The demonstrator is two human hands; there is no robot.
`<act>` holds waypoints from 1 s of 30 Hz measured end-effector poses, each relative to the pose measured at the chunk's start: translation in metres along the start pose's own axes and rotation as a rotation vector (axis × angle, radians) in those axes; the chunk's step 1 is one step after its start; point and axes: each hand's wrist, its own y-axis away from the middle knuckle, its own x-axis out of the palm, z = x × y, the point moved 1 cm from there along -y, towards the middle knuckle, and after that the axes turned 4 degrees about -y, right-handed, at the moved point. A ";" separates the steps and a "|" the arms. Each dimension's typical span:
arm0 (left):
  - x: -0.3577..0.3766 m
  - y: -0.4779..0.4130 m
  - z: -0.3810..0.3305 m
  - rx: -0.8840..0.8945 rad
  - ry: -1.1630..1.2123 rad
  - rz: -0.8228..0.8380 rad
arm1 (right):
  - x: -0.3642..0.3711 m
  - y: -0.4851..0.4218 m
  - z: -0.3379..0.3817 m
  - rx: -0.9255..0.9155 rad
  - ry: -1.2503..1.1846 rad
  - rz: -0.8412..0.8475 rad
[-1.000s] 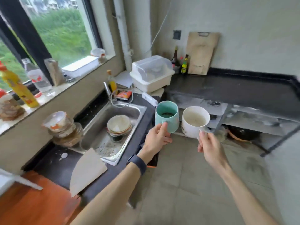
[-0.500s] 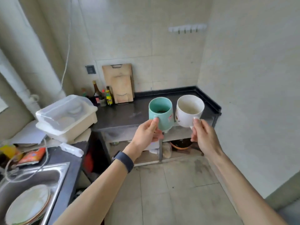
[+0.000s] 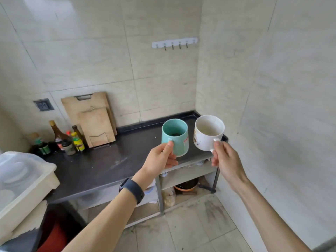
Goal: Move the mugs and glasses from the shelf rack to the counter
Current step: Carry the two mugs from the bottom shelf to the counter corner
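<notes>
While both arms are extended over the floor toward the corner, a teal mug [image 3: 176, 136] is held by its handle in the left hand [image 3: 160, 160], thumb pressed on top of the handle and fingers curled beneath, and a white mug [image 3: 208, 132] is held by its handle in the right hand [image 3: 226, 163], pinched between thumb and curled fingers. Both mugs are carried upright, mouths tilted slightly toward the camera, side by side and just apart, above the right end of the dark counter [image 3: 101, 166]; neither is seen to touch the surface. A dark residue is visible in the bottom of the teal mug; the white mug's inside is stained. A black wristband [image 3: 132, 190] is worn on the left wrist. At the back left of the counter, two wooden cutting boards [image 3: 92, 120] are leaned against the tiled wall, with a cluster of sauce bottles [image 3: 66, 140] just beside them. A lidded plastic dish box [image 3: 23, 180] is noted at the left edge. The counter stretch below the mugs is bare. A hook rail [image 3: 175, 43] is mounted on the wall above. Under the counter, open shelves [image 3: 187, 176] are seen, with a dark pan [image 3: 187, 186] on the lower level.
</notes>
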 end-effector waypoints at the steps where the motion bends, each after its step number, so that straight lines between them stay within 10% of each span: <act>1: 0.003 -0.018 -0.001 0.000 -0.010 0.007 | 0.000 -0.017 -0.004 0.005 -0.001 0.000; 30: 0.096 -0.513 0.043 -0.240 -0.011 -0.055 | 0.010 -0.510 -0.187 0.219 0.030 0.164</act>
